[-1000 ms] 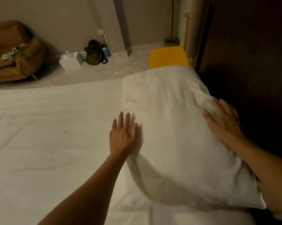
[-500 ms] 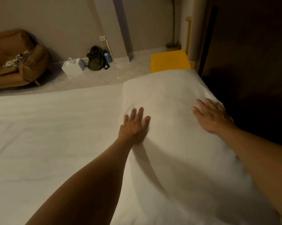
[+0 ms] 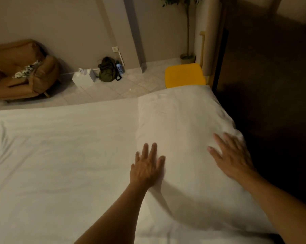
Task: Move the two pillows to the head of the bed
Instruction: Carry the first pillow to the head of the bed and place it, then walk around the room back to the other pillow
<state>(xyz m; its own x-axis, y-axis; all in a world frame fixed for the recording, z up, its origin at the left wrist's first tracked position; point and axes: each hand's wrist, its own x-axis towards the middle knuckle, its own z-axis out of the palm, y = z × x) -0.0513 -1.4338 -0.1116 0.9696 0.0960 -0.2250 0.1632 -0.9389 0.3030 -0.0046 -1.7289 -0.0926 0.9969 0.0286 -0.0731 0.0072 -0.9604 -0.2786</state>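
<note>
One white pillow (image 3: pixel 182 124) lies flat on the right side of the white bed (image 3: pixel 57 155), against the dark headboard (image 3: pixel 265 120). My left hand (image 3: pixel 147 166) rests flat, fingers spread, on the pillow's left edge where it meets the sheet. On the pillow's right edge, close to the headboard, my right hand (image 3: pixel 231 155) lies flat with spread fingers. Neither hand grips anything. I see no second pillow in this view.
Beyond the bed's far edge are a yellow stool (image 3: pixel 184 74), a potted plant (image 3: pixel 187 55), a green backpack (image 3: pixel 108 69), a white box (image 3: pixel 83 78) and a brown armchair (image 3: pixel 23 73) on a tiled floor.
Both hands slid over the pillow: first up and inward, then back a little toward me. My view tilted up, showing more wall and the plant.
</note>
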